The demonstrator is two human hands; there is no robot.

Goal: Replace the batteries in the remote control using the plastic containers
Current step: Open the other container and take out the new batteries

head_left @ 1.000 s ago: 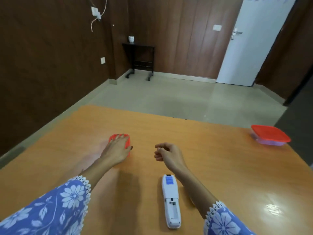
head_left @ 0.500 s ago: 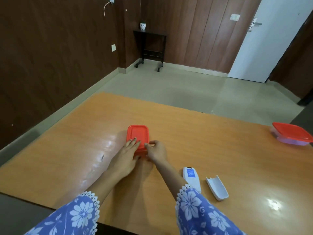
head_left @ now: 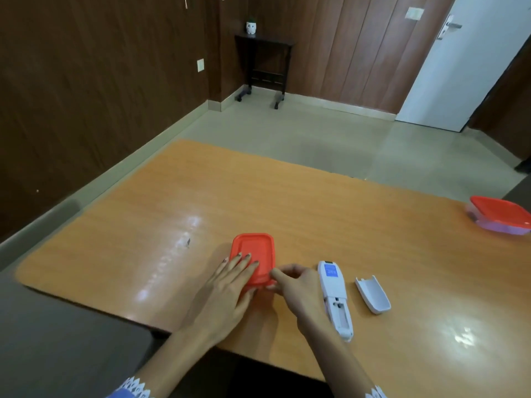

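A small container (head_left: 254, 278) is set on the orange table (head_left: 258, 196), near its front edge, and is closed by a red lid (head_left: 253, 248). The left hand (head_left: 227, 294) is laid flat on that lid, its fingers (head_left: 244, 261) held straight and slightly spread. The near right corner of the red lid is pinched by the right hand (head_left: 298, 285), with the thumb curled on top and the other fingers tucked beneath the rim. What is kept inside cannot be told, since the body is hidden by the lid and both hands.

Just to the right of the right hand, the remote control (head_left: 334, 297) is laid lengthwise, back upward, with its battery bay uncovered. Whether batteries are seated there cannot be made out. The battery cover (head_left: 373, 294) is placed beside the remote control, apart from it, hollow side up.

A second container (head_left: 501, 218), also closed by a red lid over a pale, see-through body, is set well apart at the far right edge of the table. Its contents cannot be made out.

Beyond the table, a dark side table (head_left: 264, 61) with a small white pot (head_left: 251, 27) on it is seen against the wood-panelled wall, and a white door (head_left: 459, 67) is seen to the right.
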